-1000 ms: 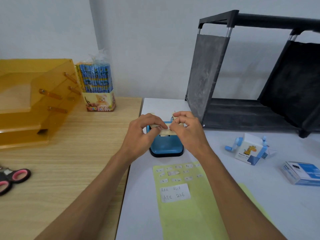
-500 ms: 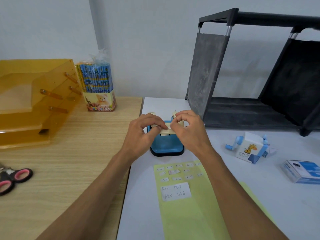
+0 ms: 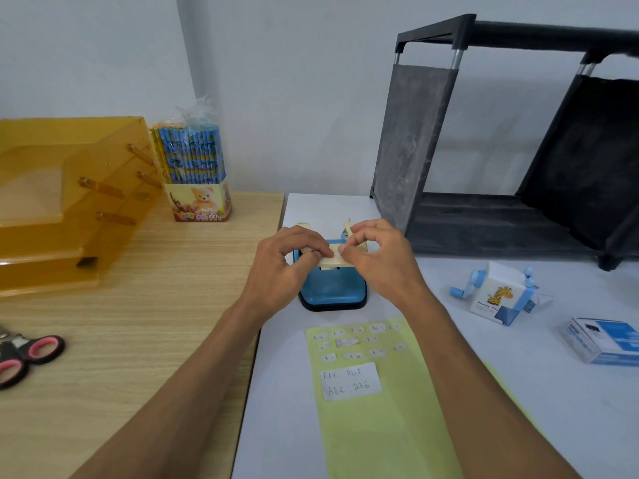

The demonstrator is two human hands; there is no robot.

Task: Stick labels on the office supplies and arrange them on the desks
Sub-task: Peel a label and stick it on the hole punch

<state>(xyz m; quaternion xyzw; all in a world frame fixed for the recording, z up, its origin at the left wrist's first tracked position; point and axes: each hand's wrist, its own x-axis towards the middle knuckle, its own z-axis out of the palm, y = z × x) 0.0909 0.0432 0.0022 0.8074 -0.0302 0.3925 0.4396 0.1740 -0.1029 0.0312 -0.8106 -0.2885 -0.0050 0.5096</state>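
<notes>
A blue hole punch (image 3: 333,292) with a cream handle stands on the white desk (image 3: 518,392), near its left edge. My left hand (image 3: 287,267) pinches the left part of the handle with curled fingers. My right hand (image 3: 380,264) pinches the right part, its fingertips meeting the left hand's over a small pale patch on the handle. In front of the punch lies a yellow-green label sheet (image 3: 373,426) with several small labels (image 3: 356,342) and one large handwritten label (image 3: 351,382).
On the wooden desk (image 3: 138,305) stand an amber tray stack (image 3: 62,209) and a pack of pencils (image 3: 193,174). Pink-handled scissors (image 3: 27,357) lie at its left edge. A giraffe pencil sharpener (image 3: 498,292), a blue-white box (image 3: 605,340) and a black shelf (image 3: 518,219) occupy the right.
Both hands stay on the punch's handle. The fingertips of my right hand have shifted slightly along it.
</notes>
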